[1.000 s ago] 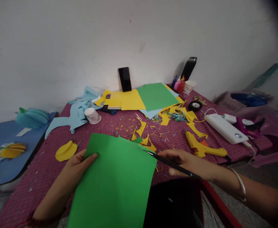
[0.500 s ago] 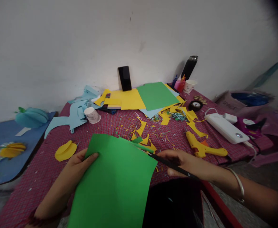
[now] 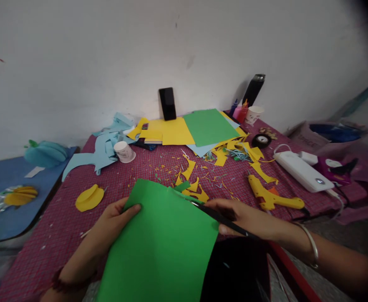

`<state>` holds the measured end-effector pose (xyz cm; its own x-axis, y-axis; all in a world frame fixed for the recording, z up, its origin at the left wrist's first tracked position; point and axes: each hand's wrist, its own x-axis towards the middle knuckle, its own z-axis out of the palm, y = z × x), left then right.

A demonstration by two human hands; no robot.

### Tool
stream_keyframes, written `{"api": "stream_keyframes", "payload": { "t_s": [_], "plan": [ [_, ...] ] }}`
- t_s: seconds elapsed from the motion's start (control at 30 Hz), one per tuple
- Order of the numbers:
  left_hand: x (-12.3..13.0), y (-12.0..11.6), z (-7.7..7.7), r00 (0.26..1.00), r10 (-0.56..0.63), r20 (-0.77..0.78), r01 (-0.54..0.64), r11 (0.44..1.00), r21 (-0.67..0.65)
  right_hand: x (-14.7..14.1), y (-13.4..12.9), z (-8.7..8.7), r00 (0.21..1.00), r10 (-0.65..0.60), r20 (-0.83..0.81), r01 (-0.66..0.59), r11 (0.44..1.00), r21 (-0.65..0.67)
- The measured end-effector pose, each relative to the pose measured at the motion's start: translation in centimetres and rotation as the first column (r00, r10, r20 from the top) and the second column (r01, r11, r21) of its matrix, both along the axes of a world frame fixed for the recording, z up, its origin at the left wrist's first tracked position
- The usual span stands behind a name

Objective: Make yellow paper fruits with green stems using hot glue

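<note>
My left hand (image 3: 113, 224) pinches the left edge of a green paper sheet (image 3: 159, 243), thumb on top and fingers underneath. The sheet is tilted in front of me above the table's near edge. In my right hand (image 3: 243, 216) is a pair of black scissors (image 3: 218, 216), with their silver tip at the sheet's upper right edge. A narrow green strip runs along that edge by the blades, partly parted from the sheet. The fingers of my right hand are partly hidden behind the scissors. Yellow scraps (image 3: 196, 191) lie just beyond the paper.
On the checked tablecloth (image 3: 146, 165) stand a paper cup (image 3: 124, 152), a yellow glue gun (image 3: 272, 197), a white power bank (image 3: 303, 171) and a tape roll (image 3: 261, 140). Stacked paper (image 3: 209, 128) and a phone (image 3: 167, 103) are by the wall. Yellow rounds (image 3: 89, 198) lie left.
The green sheet and my left hand have shifted right and slightly down in view. The scissors' tip stays near the same edge. The whole view has turned slightly left.
</note>
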<state>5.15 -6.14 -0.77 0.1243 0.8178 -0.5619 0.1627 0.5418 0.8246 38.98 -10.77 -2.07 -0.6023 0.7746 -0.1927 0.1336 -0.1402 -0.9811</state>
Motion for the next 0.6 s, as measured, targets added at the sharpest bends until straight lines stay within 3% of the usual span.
{"api": "stream_keyframes", "payload": {
  "t_s": [0.43, 0.6],
  "plan": [
    [0.04, 0.21, 0.02, 0.999, 0.033, 0.023, -0.033, 0.999, 0.006, -0.52, -0.14, -0.25, 0.998, -0.055, 0.005, 0.055, 0.998, -0.002],
    [-0.01, 0.23, 0.13, 0.999, 0.043, 0.009, -0.043, 0.999, -0.001, -0.43, -0.11, 0.56, 0.999, 0.011, 0.038, -0.012, 0.999, 0.039]
  ]
}}
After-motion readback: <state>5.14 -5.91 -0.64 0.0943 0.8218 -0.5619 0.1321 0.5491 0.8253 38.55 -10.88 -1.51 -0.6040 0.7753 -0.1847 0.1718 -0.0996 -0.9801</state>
